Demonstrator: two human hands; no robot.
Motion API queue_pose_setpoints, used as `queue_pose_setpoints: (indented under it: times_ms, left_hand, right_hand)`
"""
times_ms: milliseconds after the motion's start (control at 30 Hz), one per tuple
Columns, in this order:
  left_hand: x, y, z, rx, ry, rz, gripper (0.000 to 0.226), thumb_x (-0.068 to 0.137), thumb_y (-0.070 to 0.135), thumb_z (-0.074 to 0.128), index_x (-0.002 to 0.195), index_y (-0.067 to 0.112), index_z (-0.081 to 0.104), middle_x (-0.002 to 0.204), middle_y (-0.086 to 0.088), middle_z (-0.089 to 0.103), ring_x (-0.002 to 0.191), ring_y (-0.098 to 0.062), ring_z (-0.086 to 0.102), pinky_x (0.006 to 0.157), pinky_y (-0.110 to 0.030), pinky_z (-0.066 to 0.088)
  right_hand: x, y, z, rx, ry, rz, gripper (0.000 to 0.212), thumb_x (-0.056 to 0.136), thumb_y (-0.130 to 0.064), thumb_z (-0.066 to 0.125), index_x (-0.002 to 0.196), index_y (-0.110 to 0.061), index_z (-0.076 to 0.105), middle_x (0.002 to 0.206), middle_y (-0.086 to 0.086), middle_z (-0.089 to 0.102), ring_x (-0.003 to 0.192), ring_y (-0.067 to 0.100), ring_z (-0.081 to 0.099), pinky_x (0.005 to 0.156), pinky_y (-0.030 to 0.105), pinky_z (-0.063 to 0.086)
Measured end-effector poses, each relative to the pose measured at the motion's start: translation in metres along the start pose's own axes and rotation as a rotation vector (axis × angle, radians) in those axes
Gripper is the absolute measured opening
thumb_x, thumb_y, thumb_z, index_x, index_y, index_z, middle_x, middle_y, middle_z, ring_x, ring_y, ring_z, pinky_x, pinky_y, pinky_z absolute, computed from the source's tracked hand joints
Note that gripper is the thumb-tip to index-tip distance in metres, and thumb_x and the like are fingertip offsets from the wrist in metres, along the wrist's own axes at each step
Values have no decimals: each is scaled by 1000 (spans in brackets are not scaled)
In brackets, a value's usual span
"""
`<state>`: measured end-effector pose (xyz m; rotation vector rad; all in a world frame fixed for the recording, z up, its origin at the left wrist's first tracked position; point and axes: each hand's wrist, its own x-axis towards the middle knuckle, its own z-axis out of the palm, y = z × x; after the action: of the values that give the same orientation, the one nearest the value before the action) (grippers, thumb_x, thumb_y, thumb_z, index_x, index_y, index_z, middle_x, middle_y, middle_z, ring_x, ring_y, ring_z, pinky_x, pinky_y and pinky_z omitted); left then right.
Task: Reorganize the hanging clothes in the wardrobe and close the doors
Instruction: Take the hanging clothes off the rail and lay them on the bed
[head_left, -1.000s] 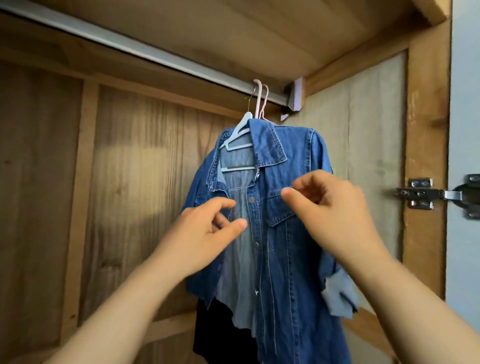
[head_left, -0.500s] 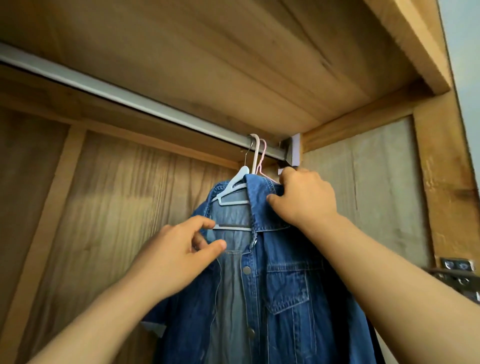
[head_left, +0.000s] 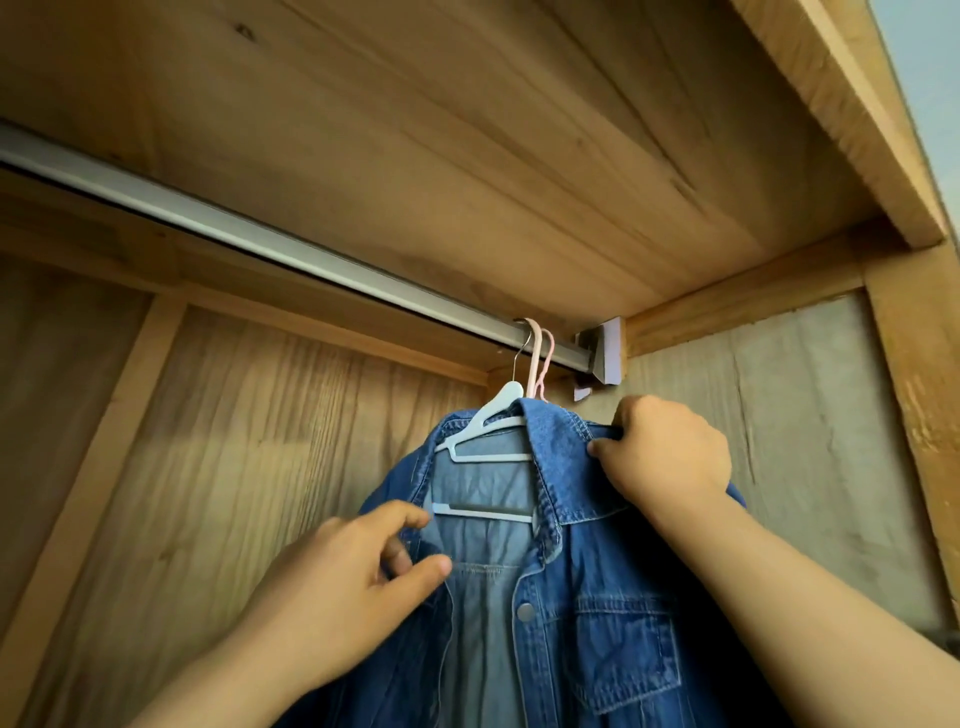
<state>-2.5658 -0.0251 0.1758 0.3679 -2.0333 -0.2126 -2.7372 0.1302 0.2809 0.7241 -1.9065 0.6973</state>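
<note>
My right hand grips the shoulder of the denim jacket, which hangs lengthwise downward, open front facing me, from the rail; my left hand hovers with a loose, empty grip at its collar. No readable labels.

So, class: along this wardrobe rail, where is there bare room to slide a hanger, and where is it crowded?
The rail runs bare from the left edge of the picture up to the hangers. It is crowded at the right end: the hooks bunch just short of the bracket, with the denim jacket below, the right hand gripping its shoulder, the left hand at its collar.
</note>
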Motion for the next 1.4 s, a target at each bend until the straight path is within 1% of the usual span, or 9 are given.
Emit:
queue_pose_setpoints:
  times_ms: [267, 433, 700, 867, 933, 1067, 1133, 1300, 1400]
  left_hand:
    - [-2, -2, -8, 35, 65, -8, 32, 78, 59, 56, 106, 41, 58, 88, 36, 56, 66, 3, 56, 64, -23, 46]
    - [-6, 2, -5, 27, 81, -21, 35, 78, 56, 59, 109, 39, 59, 83, 19, 63, 70, 3, 57, 67, -20, 46]
    - [-17, 9, 10, 14, 133, 92, 36, 83, 43, 62, 116, 27, 59, 116, 17, 51, 109, -8, 51, 84, -21, 35]
    - [-32, 9, 35, 30, 48, 131, 81, 68, 69, 35, 133, 23, 46, 134, 6, 46, 123, -16, 42, 96, -30, 35]
    - [-42, 13, 51, -9, -12, 124, 86, 68, 72, 37, 138, 22, 41, 137, 5, 44, 127, -17, 39, 100, -32, 33]
    - [-68, 24, 79, -118, -124, 172, 63, 76, 65, 56, 128, 32, 47, 114, 20, 53, 110, -8, 52, 86, -27, 42]
    - [-82, 29, 90, -173, -151, 206, 53, 75, 68, 51, 117, 36, 52, 100, 27, 52, 97, -3, 55, 74, -22, 42]
    - [-127, 52, 107, -302, -202, 211, 40, 78, 72, 46, 99, 38, 49, 91, 22, 57, 84, -1, 56, 66, -22, 43]
    - [-155, 76, 107, -335, -184, 202, 43, 67, 71, 42, 97, 40, 47, 85, 21, 59, 77, -4, 56, 64, -25, 45]
  right_hand:
    - [3, 4, -15, 64, 108, 0, 26, 88, -40, 58, 92, -15, 57, 99, 11, 64, 95, 34, 59, 66, 30, 34]
    - [-22, 11, -20, 98, 102, 22, 29, 85, -45, 61, 92, -17, 60, 97, 11, 65, 94, 34, 59, 65, 30, 34]
    - [-104, 47, -37, 110, 50, 90, 30, 80, -52, 63, 96, -27, 63, 98, 6, 68, 97, 32, 60, 64, 31, 31]
    - [-172, 78, -52, 150, -15, 157, 25, 75, -54, 66, 84, -30, 63, 87, -2, 69, 90, 29, 62, 66, 32, 42]
    - [-196, 91, -59, 160, -56, 183, 22, 73, -52, 68, 80, -32, 63, 80, -8, 66, 86, 26, 62, 68, 33, 45]
    - [-240, 114, -77, 167, -116, 253, 19, 70, -50, 72, 75, -34, 62, 76, -13, 64, 84, 22, 62, 66, 31, 42]
    - [-260, 125, -88, 136, -131, 284, 20, 68, -50, 73, 79, -35, 65, 78, -16, 66, 85, 19, 63, 65, 30, 41]
    - [-304, 146, -127, 102, -134, 322, 20, 65, -48, 75, 77, -35, 65, 78, -18, 68, 83, 13, 64, 70, 33, 47]
    - [-330, 157, -154, 104, -120, 324, 19, 65, -46, 75, 75, -35, 63, 75, -20, 66, 78, 6, 62, 70, 34, 50]
